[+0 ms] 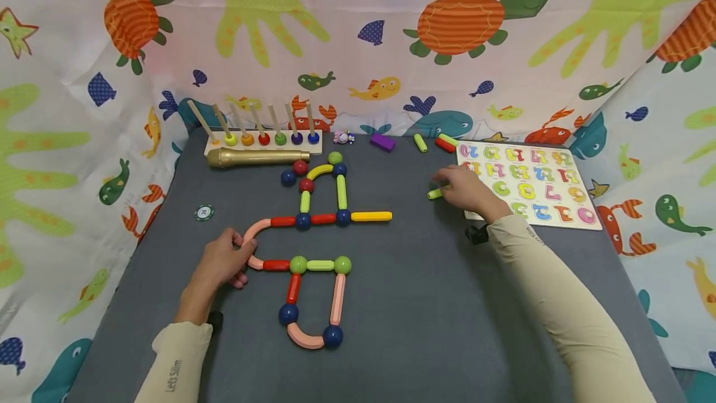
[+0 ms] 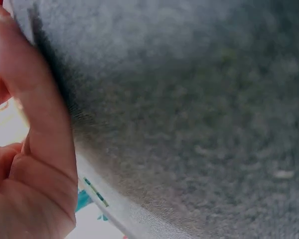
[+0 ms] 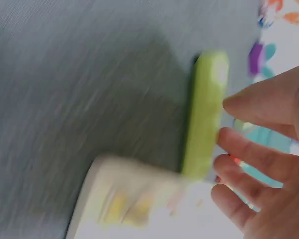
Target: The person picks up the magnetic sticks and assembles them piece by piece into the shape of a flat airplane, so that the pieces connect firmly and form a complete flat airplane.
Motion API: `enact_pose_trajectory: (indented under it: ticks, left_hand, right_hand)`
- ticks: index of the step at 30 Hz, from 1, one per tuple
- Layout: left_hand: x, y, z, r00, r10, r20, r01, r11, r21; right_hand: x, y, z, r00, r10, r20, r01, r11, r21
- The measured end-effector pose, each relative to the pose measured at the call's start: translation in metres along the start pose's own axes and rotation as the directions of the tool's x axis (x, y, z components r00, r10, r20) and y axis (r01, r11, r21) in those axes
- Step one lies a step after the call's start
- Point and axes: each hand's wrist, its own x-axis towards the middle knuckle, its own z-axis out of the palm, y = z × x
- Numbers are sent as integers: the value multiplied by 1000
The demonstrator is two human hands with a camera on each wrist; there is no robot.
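Note:
My left hand [image 1: 224, 258] pinches a curved pink building stick [image 1: 258, 227] at the left of a joined figure of sticks and balls, thumb across the curve. This curve joins two red sticks, the upper one [image 1: 283, 221] and the lower one [image 1: 276, 265]. Beside the number board, my right hand [image 1: 465, 188] hovers around a short light-green stick [image 3: 205, 117]. In the right wrist view, thumb and fingers are spread along one side of that stick, without closing round it. The left wrist view shows mostly blurred grey tabletop, with part of the left hand [image 2: 35, 129].
A number puzzle board [image 1: 582, 219] lies at right. Behind the figure are a peg stand [image 1: 218, 143], a gold microphone-shaped piece [image 1: 257, 158], a purple block [image 1: 383, 142] and loose sticks, one green [image 1: 420, 143]. A round chip [image 1: 204, 213] lies at left. Patterned cloth surrounds the table.

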Motion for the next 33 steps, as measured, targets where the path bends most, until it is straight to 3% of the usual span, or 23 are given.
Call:
enact_pose_trajectory:
  ticks: [3,6,9,11,14,16,18,20,21,23,26,29,33]
  left_hand:
    - [-6,3,-3,1000,-11,14,10,1000,19]
    - [-16,14,-1,1000,-1,-18,4,991,133]
    - [-30,32,8,986,110,-124,-67,949,307]
    - [-39,46,18,954,236,-186,-146,904,402]
    - [-50,68,38,883,447,-147,-335,816,471]
    - [-56,81,53,832,553,-37,-472,743,475]
    - [-60,91,68,778,620,98,-587,663,464]
    - [-62,98,82,743,636,207,-647,605,464]
    - [-62,100,88,733,634,245,-661,579,478]
    - [-61,102,97,734,613,293,-660,540,522]
    - [-57,103,105,763,573,298,-620,520,588]
    - [-51,101,108,785,550,287,-590,520,617]
    - [-43,99,109,793,544,275,-574,514,638]
  right_hand:
    - [-10,14,-1,999,35,-12,-36,997,-70]
    - [-16,23,0,999,42,-22,-44,990,-135]
    - [-17,28,5,998,32,-46,-40,983,-180]
    - [-16,31,9,998,25,-63,-37,981,-191]
    - [-16,34,12,997,7,-73,-21,979,-203]
    - [-16,35,14,997,-20,-74,4,977,-215]
    - [-16,36,14,996,-50,-69,34,974,-223]
    - [-17,34,14,995,-81,-59,67,974,-217]
    - [-18,32,14,994,-98,-55,85,974,-208]
    - [-20,27,13,988,-143,-55,130,974,-188]
    - [-23,14,14,972,-222,-75,208,965,-160]
    - [-27,-2,18,952,-291,-98,275,949,-152]
    - [-33,-26,26,938,-335,-88,324,939,-118]
